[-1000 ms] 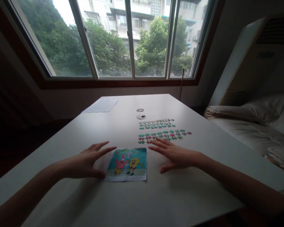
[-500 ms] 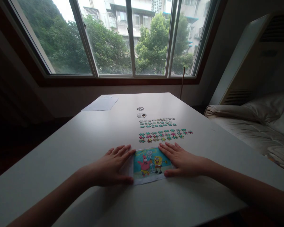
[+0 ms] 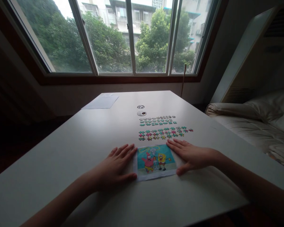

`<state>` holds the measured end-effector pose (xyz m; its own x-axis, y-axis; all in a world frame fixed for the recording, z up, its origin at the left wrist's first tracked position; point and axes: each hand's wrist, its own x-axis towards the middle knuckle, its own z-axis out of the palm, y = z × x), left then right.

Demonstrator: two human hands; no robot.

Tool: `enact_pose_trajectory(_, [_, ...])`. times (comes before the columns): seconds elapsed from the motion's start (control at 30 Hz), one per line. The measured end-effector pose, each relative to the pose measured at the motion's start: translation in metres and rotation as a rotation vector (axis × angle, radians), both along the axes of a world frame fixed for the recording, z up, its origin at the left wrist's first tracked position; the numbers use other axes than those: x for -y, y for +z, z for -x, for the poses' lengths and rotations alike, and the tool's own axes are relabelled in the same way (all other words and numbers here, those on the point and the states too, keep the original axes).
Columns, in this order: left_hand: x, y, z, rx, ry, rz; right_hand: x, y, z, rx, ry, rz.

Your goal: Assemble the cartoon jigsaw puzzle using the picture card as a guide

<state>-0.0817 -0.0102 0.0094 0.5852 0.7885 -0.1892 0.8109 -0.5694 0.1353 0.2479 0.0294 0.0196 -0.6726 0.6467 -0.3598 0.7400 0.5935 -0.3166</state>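
A cartoon picture sheet with a pink starfish and a yellow sponge figure lies on the white table in front of me. My left hand rests flat at its left edge, fingers spread, thumb by the lower left corner. At the right edge my right hand lies flat too, its fingertips on the upper right corner and its thumb near the lower right one. Neither hand grasps anything. Just beyond the sheet, small jigsaw pieces are laid out in rows, mostly teal with some pink and yellow.
Farther rows of jigsaw pieces and two round flat pieces lie toward the far end of the table. White paper sits at the far left. A pale sofa stands to the right, below a window wall.
Both hands and the picture sheet have shifted to the right. The right hand moved farther than the left, and more of the sheet's right side shows.
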Motion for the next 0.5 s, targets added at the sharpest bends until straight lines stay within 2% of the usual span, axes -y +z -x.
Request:
enact_pose_trajectory(0.27, [0.0004, 0.0052, -0.0011, 0.069, -0.061, -0.153, 0.0014, 0.0021, 0.0019, 0.008, -0.011, -0.002])
enact_pose_trajectory(0.5, [-0.001, 0.004, -0.0001, 0.059, -0.037, -0.093, 0.0016, 0.0014, 0.0013, -0.01, -0.021, 0.0])
